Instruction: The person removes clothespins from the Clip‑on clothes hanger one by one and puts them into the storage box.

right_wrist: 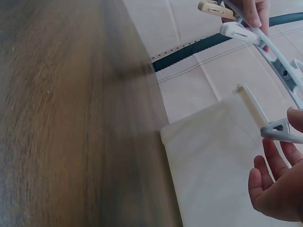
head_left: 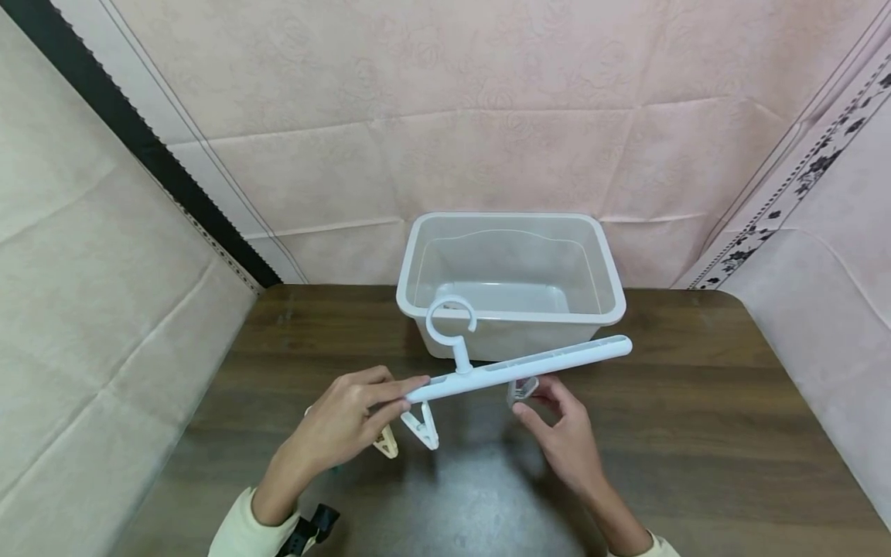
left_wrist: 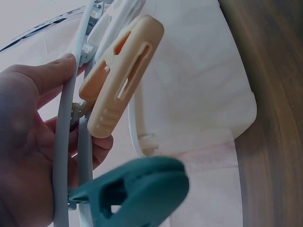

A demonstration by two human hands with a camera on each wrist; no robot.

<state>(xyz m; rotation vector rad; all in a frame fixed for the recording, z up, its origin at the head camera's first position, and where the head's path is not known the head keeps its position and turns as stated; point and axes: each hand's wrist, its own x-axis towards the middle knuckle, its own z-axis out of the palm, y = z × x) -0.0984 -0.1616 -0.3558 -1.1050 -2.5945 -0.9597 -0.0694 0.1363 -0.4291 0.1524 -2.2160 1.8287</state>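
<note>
A white clip hanger [head_left: 536, 365] with a hook on top is held above the table, tilted up to the right. My left hand [head_left: 341, 422] grips its left end, fingers over the bar. Below the bar hang a white clothespin [head_left: 426, 428] and a beige clothespin [left_wrist: 125, 78]; a green clothespin [left_wrist: 147, 189] sits nearer the end, mostly hidden from the head view. My right hand [head_left: 567, 437] pinches a grey clothespin [right_wrist: 279, 131] between thumb and fingers, just under the bar's right half. Whether that one is fastened to the hanger, I cannot tell.
Behind the hanger, a whitish rectangular plastic tub [head_left: 511, 317] stands at the back of the dark wooden table [head_left: 696, 402]. Patterned pale cloth [head_left: 487, 155] hangs behind and on both sides. A black strap [head_left: 309, 530] is on the left wrist.
</note>
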